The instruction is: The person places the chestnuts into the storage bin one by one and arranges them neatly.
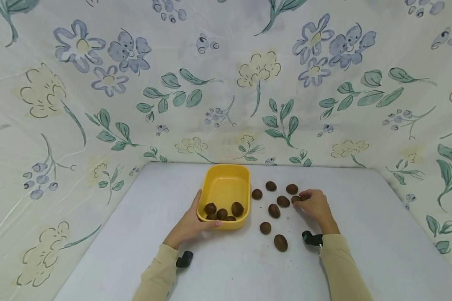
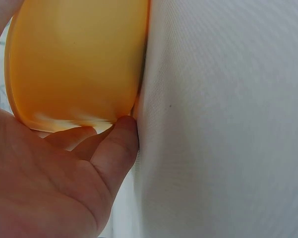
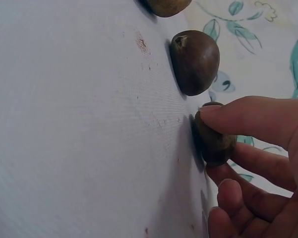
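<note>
Behind, a floral cloth [image 1: 226, 96]; below, a white table [image 1: 109, 259]. On the table, toward its far edge, an open-topped yellow container [image 1: 226, 184]. Clamped on the container's near left corner, thumb along the near wall, the left hand [image 1: 190, 225]. Well to the right, the right hand [image 1: 316, 209], thumb and fingertips pinching a brown nut [image 3: 215, 144] low at the tabletop. Smaller still, at least five inside nuts [image 1: 237, 209] gathered at the container's near end, and seven loose nuts [image 1: 280, 243] scattered on the table, right of the container.
</note>
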Tool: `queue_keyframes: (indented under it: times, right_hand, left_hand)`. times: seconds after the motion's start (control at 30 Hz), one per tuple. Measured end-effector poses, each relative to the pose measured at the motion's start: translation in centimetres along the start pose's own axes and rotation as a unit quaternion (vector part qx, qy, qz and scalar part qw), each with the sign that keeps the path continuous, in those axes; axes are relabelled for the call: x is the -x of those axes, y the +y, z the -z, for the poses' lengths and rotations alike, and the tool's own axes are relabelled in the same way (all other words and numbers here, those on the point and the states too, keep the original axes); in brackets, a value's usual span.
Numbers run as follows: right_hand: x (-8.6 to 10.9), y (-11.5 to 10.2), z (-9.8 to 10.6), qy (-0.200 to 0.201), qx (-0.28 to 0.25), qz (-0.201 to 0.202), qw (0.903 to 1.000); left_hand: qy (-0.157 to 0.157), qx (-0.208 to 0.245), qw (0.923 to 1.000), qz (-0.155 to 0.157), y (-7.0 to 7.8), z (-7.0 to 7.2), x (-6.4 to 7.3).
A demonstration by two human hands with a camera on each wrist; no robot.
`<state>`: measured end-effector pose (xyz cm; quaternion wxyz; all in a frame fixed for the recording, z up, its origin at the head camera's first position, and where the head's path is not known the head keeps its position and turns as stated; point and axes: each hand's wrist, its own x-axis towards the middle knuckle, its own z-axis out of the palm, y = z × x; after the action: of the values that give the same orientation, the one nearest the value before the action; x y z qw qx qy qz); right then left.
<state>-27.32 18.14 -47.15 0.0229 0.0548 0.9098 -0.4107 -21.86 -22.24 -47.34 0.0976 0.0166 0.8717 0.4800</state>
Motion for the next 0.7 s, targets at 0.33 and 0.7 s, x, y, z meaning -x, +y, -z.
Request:
queue_keyframes:
  times: [0.33, 0.7]
  right_hand:
    - [0.0, -0.5, 0.6, -0.005, -0.039, -0.008, 0.9992]
    - [0.4, -2.2, 0.6, -0.003, -0.06, 0.028, 0.9978]
  left_hand:
    - [0.001, -0.013, 0.9999, -0.001, 0.1, 0.1, 0.0]
    - [0.0, -0.005, 1.0, -0.004, 0.0, 0.1, 0.2]
